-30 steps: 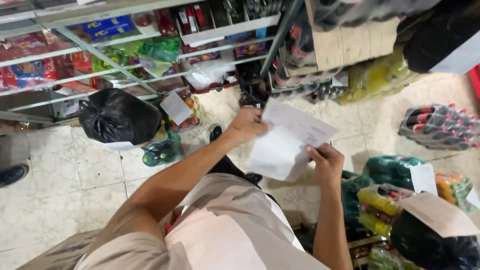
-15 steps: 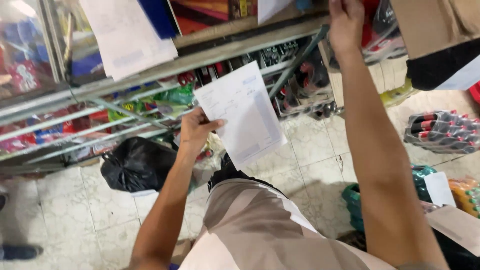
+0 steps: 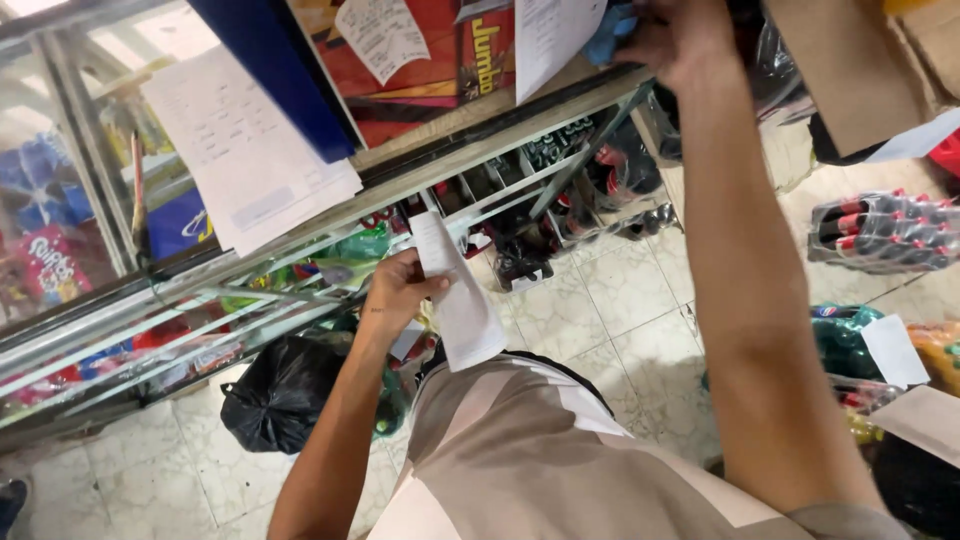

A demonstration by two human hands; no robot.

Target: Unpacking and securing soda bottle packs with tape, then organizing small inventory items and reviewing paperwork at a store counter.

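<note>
Left hand [image 3: 398,295] is pinched shut on a white paper sheet [image 3: 458,300], thumb on the near face, fingers wrapped behind; the sheet is seen nearly edge-on, running from above the knuckles down past the wrist toward the beige shirt [image 3: 540,450]. Right hand [image 3: 672,35] is raised to the top of frame, fingers curled around something blue [image 3: 606,20] at shelf-top level; can't tell what the blue item is or how firm the grip is. Just left of the right hand hangs another white paper [image 3: 548,35], touching or nearly touching the fingers. Further left of it, a smaller slip [image 3: 383,35] lies on a red printed box [image 3: 420,80]. Between the two hands, a metal shelf edge [image 3: 470,150] runs diagonally. Above-left of the left hand, a large white sheet [image 3: 245,150] rests on the glass counter top, beside a dark blue panel [image 3: 275,70]. Below-left of the left hand, a black plastic bag [image 3: 280,390] sits on the tiled floor [image 3: 620,300]. Well right of the right forearm, a shrink-wrapped pack of dark bottles with red caps [image 3: 885,230] is on the floor, with a green bottle pack [image 3: 845,340] nearer.
</note>
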